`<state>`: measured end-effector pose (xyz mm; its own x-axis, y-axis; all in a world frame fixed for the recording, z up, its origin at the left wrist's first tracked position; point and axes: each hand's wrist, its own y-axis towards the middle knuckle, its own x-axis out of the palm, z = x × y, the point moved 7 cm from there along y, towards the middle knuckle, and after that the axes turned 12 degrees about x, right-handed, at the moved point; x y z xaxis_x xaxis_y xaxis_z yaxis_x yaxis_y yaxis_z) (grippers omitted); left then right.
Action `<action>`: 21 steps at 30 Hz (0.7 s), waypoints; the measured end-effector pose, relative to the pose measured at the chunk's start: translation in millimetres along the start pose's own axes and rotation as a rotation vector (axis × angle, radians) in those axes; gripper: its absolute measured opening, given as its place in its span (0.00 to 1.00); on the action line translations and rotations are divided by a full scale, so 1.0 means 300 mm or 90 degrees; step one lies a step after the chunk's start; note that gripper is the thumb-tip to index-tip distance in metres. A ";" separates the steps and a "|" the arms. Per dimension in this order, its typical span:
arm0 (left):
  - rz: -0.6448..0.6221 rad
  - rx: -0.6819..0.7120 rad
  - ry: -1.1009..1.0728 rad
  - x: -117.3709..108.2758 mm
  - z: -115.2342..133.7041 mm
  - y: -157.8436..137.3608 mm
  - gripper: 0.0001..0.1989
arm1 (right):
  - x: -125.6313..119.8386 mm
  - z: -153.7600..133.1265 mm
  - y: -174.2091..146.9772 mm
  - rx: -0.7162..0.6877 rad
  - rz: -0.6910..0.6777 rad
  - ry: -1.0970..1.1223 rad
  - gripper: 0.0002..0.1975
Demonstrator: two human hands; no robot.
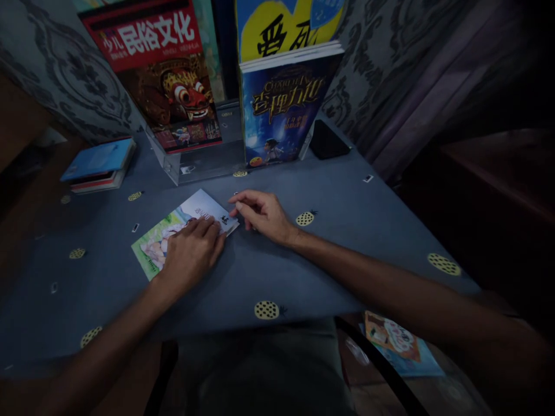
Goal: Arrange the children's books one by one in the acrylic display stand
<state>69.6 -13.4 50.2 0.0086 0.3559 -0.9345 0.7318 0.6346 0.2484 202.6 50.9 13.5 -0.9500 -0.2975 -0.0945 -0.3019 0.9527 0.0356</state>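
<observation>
A thin picture book (151, 245) with a pale blue and green cover lies at a slant on the table. My left hand (193, 245) rests flat across its cover, fingers stretched out, hiding part of the picture. Just off the book's right corner hovers my right hand (262, 216). Its fingers are loosely bent, with thumb and forefinger a little apart and nothing seen between them.
Books stand in a clear holder (171, 167) at the back, among them a red-topped book (173, 75) and a dark blue one (281, 110). A small stack of books (102, 164) lies left, a black phone (327, 141) right. Below the table is another book (403, 344).
</observation>
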 end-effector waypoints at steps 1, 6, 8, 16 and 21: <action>-0.001 -0.002 0.000 0.001 0.001 -0.001 0.14 | 0.003 -0.002 -0.004 -0.006 -0.001 -0.019 0.11; -0.004 -0.004 -0.027 0.011 0.001 -0.004 0.15 | 0.021 -0.031 -0.028 -0.092 0.013 -0.237 0.10; -0.010 -0.004 -0.052 0.015 -0.013 -0.014 0.15 | 0.030 -0.045 -0.041 -0.137 0.012 -0.303 0.10; -0.071 -0.173 -0.065 -0.002 -0.206 -0.213 0.20 | 0.092 -0.072 -0.101 -0.273 -0.030 -0.444 0.13; -0.090 -0.254 -0.029 -0.004 -0.248 -0.308 0.22 | 0.089 -0.058 -0.082 -0.252 0.004 -0.465 0.12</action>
<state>-48.8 -21.4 47.5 -0.0365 0.2216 -0.9745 0.4071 0.8938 0.1880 183.4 18.4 27.4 -0.7022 -0.0474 -0.7104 -0.4324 0.8211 0.3726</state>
